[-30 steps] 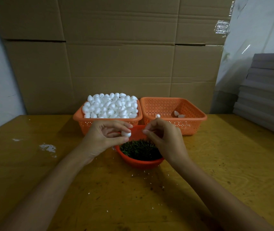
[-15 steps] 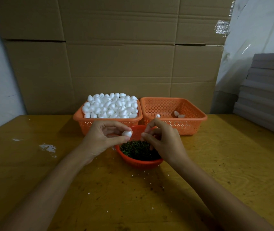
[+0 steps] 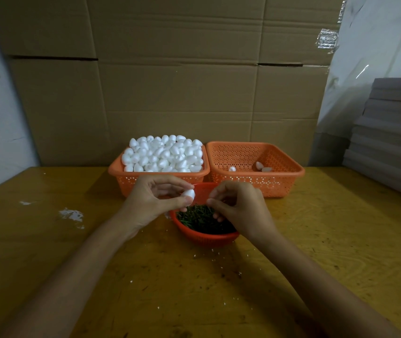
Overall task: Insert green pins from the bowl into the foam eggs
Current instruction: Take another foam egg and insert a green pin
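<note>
A single wide-angle camera on the person's head looks forward and down across the table [image 3: 316,240], facing the cardboard wall [image 3: 170,93]. It sits close: the bowl [image 3: 206,237] lies near, mid-frame, the wall well beyond.

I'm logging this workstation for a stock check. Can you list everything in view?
Left basket: one, orange, table's far side.
Foam eggs: heap, white, filling it.
Right basket: one, orange, beside it; three white eggs inside.
Bowl: one, orange, nearer centre.
Pins: many, green, in bowl.
Held egg: one, white, over bowl.
Cardboard boxes: several, brown, behind.
Boards: stack, grey, far right.
Left hand: pinches held egg.
Right hand: fingers curled over bowl; pin unclear.
</note>
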{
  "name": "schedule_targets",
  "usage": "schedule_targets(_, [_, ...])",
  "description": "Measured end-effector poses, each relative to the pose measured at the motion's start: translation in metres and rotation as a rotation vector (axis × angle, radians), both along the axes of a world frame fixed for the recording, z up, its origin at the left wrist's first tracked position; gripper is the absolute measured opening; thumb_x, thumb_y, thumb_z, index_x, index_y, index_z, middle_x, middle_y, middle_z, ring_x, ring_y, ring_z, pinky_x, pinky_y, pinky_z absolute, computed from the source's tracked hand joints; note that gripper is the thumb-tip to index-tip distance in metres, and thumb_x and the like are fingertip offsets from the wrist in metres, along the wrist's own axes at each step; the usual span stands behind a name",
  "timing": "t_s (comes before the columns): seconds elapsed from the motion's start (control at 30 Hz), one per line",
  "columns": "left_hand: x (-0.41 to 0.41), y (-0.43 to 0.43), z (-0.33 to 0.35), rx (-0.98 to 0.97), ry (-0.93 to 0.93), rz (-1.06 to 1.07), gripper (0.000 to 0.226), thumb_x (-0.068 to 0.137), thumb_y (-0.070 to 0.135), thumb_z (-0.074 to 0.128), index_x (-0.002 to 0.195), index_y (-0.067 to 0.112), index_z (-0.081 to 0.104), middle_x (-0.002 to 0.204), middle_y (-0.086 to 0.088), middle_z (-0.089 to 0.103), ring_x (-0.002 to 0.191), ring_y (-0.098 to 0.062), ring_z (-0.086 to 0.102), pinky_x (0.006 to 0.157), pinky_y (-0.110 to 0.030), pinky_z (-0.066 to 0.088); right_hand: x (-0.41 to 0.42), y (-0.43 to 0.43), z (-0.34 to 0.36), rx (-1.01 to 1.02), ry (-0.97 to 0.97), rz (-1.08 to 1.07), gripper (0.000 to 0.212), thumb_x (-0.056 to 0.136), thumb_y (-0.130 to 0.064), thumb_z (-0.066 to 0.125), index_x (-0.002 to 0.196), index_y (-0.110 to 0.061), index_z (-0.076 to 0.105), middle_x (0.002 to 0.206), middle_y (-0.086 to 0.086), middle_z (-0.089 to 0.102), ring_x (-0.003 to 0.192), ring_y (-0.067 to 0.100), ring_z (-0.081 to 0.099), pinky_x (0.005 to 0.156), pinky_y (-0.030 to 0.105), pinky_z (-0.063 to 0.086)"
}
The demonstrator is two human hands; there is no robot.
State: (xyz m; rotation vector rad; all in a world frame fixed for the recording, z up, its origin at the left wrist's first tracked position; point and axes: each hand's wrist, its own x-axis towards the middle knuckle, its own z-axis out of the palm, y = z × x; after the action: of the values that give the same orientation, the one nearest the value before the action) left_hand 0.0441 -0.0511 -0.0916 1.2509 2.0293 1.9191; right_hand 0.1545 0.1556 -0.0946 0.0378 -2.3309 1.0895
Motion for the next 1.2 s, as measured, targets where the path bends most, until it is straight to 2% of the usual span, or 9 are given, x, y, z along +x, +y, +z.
schedule_targets(0.2, [0.0012, 0.001, 0.0007, 0.015, -0.03, -0.012, 0.025, 0.078, 0.015, 0.089, 0.102, 0.015, 0.08, 0.105, -0.014, 0.079, 0.094, -0.038, 0.078, 0.086, -0.058, 0.063, -0.0002, -0.0007, -0.0011, -0.054, 0.02, 0.065, 0.01, 0.097, -0.016, 0.073, 0.107, -0.016, 0.069, 0.08, -0.005, 0.078, 0.059, 0.014, 0.073, 0.062, 0.035, 0.064])
schedule_targets(0.37, [0.0022, 0.0016, 0.0014, 0.037, -0.067, -0.007, 0.027, 0.078, 0.015, 0.086, 0.104, 0.011, 0.079, 0.111, -0.012, 0.079, 0.097, -0.034, 0.078, 0.086, -0.045, 0.065, 0.0004, -0.0013, -0.0006, -0.045, 0.058, 0.111, 0.007, 0.101, -0.021, 0.066, 0.1, -0.019, 0.06, 0.075, 0.0, 0.076, 0.056, 0.016, 0.07, 0.056, 0.039, 0.061])
schedule_targets(0.5, [0.0031, 0.0021, 0.0013, 0.056, -0.091, 0.0, 0.03, 0.078, 0.014, 0.084, 0.106, 0.007, 0.076, 0.11, -0.013, 0.079, 0.099, -0.033, 0.078, 0.083, -0.038, 0.066, 0.0001, -0.0023, -0.0001, 0.004, 0.077, 0.099, 0.01, 0.103, -0.025, 0.063, 0.097, -0.018, 0.06, 0.071, -0.001, 0.073, 0.051, 0.014, 0.066, 0.049, 0.031, 0.055])
schedule_targets(0.57, [0.0038, 0.0028, 0.0015, 0.079, -0.12, -0.015, 0.031, 0.079, 0.013, 0.083, 0.109, 0.006, 0.075, 0.112, -0.015, 0.078, 0.101, -0.034, 0.078, 0.084, -0.04, 0.066, -0.0001, -0.0024, 0.0, 0.036, 0.088, 0.085, 0.011, 0.104, -0.027, 0.062, 0.097, -0.018, 0.061, 0.067, -0.001, 0.071, 0.049, 0.013, 0.063, 0.048, 0.026, 0.05])
schedule_targets(0.67, [0.0044, 0.0029, 0.0016, 0.096, -0.146, -0.034, 0.032, 0.082, 0.013, 0.08, 0.114, 0.008, 0.076, 0.115, -0.015, 0.077, 0.103, -0.035, 0.077, 0.086, -0.041, 0.065, -0.0003, -0.0008, -0.0005, 0.062, 0.076, 0.066, 0.008, 0.103, -0.027, 0.063, 0.1, -0.02, 0.064, 0.066, -0.003, 0.069, 0.05, 0.01, 0.061, 0.047, 0.028, 0.048])
schedule_targets(0.77, [0.005, 0.0026, 0.0017, 0.105, -0.159, -0.04, 0.029, 0.083, 0.013, 0.08, 0.112, 0.01, 0.079, 0.116, -0.015, 0.077, 0.104, -0.035, 0.077, 0.086, -0.04, 0.065, -0.0001, -0.0003, -0.0004, 0.056, 0.052, 0.065, 0.005, 0.101, -0.026, 0.067, 0.104, -0.022, 0.067, 0.071, -0.006, 0.072, 0.051, 0.01, 0.063, 0.047, 0.022, 0.049])
schedule_targets(0.87, [0.0053, 0.0036, 0.0014, 0.114, -0.173, -0.044, 0.028, 0.084, 0.012, 0.079, 0.112, 0.01, 0.079, 0.116, -0.015, 0.077, 0.103, -0.036, 0.077, 0.085, -0.037, 0.065, 0.0008, -0.0012, 0.0005, 0.045, 0.054, 0.074, 0.008, 0.097, -0.027, 0.072, 0.099, -0.024, 0.065, 0.074, -0.008, 0.075, 0.048, 0.01, 0.064, 0.046, 0.018, 0.046])
schedule_targets(1.2, [0.0063, 0.0023, 0.0037, 0.126, -0.196, -0.098, 0.03, 0.089, 0.01, 0.076, 0.118, 0.004, 0.073, 0.118, -0.016, 0.077, 0.097, -0.042, 0.078, 0.081, -0.037, 0.066, 0.0025, -0.0016, 0.0024, -0.03, 0.078, 0.05, 0.014, 0.096, -0.034, 0.072, 0.091, -0.023, 0.064, 0.068, -0.006, 0.074, 0.043, 0.01, 0.06, 0.043, 0.018, 0.043])
